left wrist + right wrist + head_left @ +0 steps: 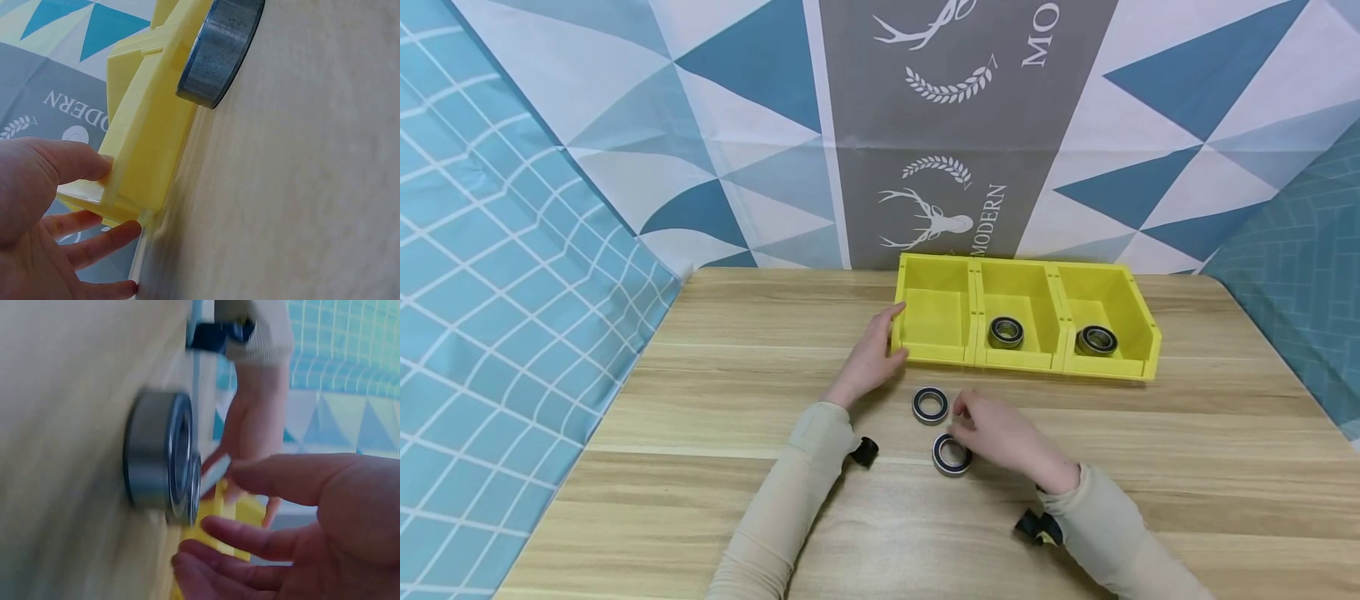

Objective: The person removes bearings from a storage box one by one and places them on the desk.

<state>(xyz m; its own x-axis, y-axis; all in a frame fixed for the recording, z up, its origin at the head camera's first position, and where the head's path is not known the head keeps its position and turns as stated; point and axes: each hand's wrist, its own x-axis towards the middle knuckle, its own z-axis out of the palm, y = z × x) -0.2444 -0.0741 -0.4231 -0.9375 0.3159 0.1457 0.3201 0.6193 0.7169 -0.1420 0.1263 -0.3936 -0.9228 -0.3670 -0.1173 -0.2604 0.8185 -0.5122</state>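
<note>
My left hand (871, 354) holds the left corner of the yellow three-compartment bin (936, 354), its thumb at the front and its fingers along the side. Seen from the left wrist, the thumb rests on the rim of the bin (140, 137). Two ball bearings lie flat on the table before the bin: a farther bearing (930, 406) and a nearer bearing (952, 455). Over the nearer one hovers my right hand (1003, 433), with bent fingers and nothing between them. The right wrist view shows thumb and fingers apart, beside the nearer bearing (150, 450).
One bearing (1006, 332) sits in the bin's middle compartment and another bearing (1097, 340) in the right one. The wooden table (715, 433) backs onto a patterned cloth (760, 150). Black wrist mounts (1037, 527) hang beneath both forearms.
</note>
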